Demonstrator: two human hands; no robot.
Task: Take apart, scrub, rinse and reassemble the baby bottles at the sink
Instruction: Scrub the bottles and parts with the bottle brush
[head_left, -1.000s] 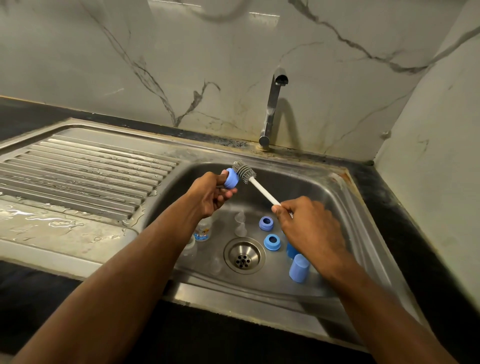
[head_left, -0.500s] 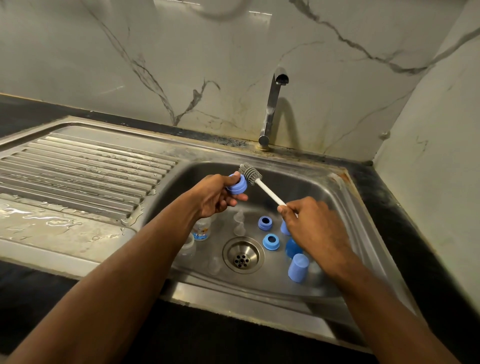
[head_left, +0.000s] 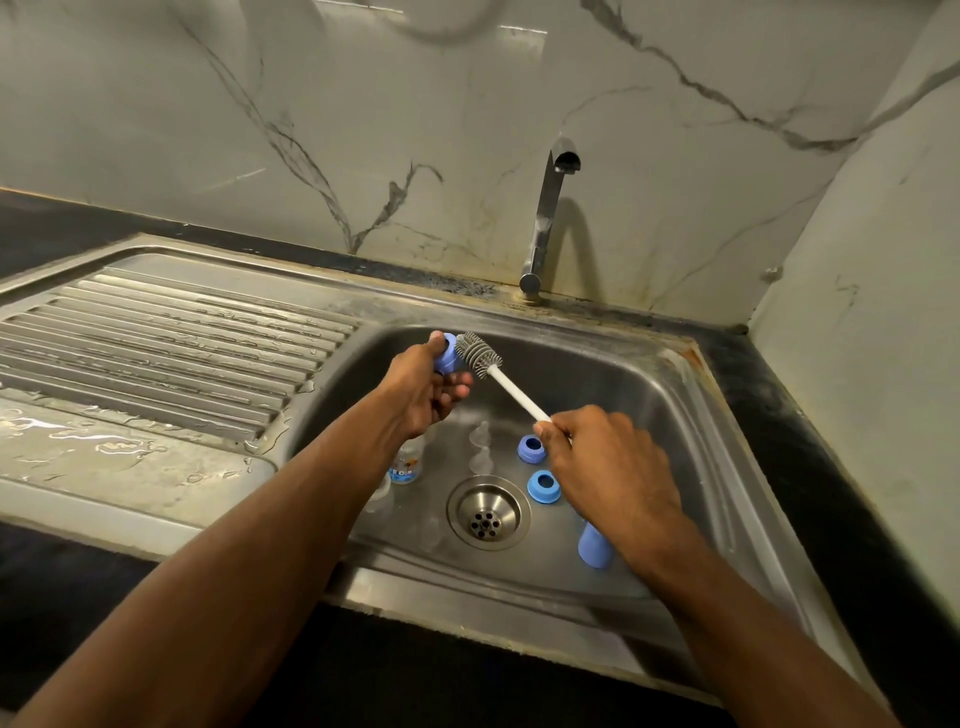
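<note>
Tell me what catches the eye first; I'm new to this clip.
Over the sink basin, the left hand holds a blue bottle collar against the grey bottle brush, whose white handle the right hand grips. Below, two blue collars lie right of the drain.

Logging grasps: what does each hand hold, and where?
Left hand grips a blue collar ring by its side; right hand pinches the brush by its white handle.
</note>
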